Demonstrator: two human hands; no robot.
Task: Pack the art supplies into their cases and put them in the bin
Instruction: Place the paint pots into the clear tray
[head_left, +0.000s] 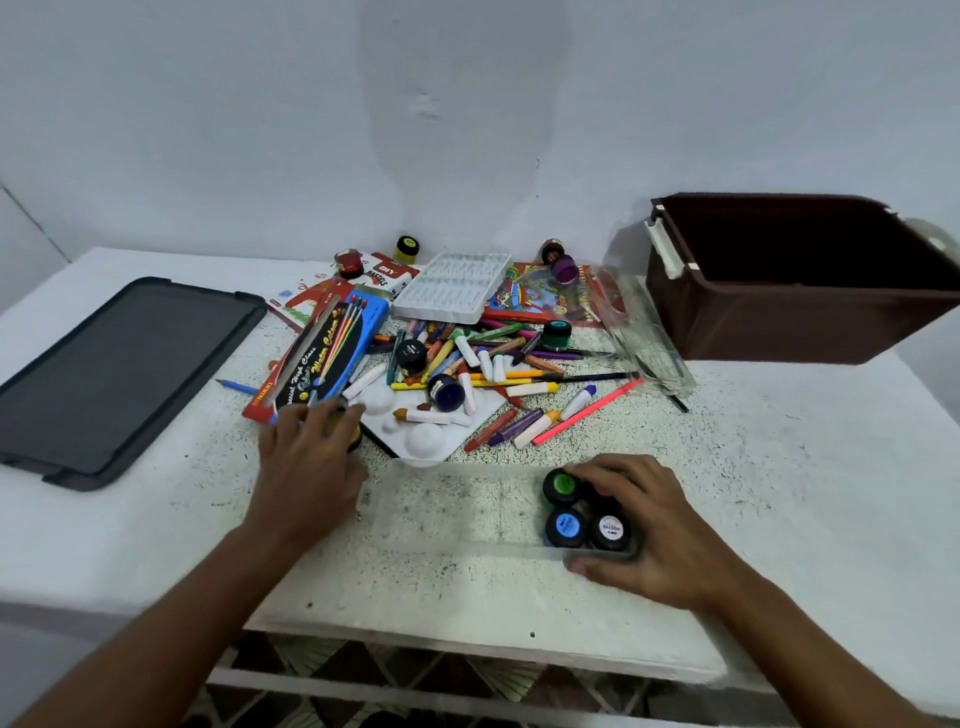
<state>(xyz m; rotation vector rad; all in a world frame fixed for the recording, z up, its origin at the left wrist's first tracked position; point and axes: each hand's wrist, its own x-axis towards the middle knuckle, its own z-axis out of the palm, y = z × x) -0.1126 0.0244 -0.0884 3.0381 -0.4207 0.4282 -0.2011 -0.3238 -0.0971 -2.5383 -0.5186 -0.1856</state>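
Observation:
A clear plastic case (457, 506) lies on the table in front of me. Three black paint jars stand at its right end: one with a green lid (562, 486), one blue (566, 527), one white (610, 530). My right hand (644, 525) curls around this end of the case and a jar hidden under its fingers. My left hand (306, 462) grips a yellow paint jar (353, 434) beside a white palette (426, 421). A heap of crayons and markers (488, 364) lies behind. The brown bin (800, 280) stands open at the back right.
The dark bin lid (114, 374) lies at the left. A watercolour brush pack (332, 353), a white crayon tray (452, 286), pastel boxes (540, 301), a clear case lid (644, 332) and loose paint jars (447, 389) crowd the table's back half.

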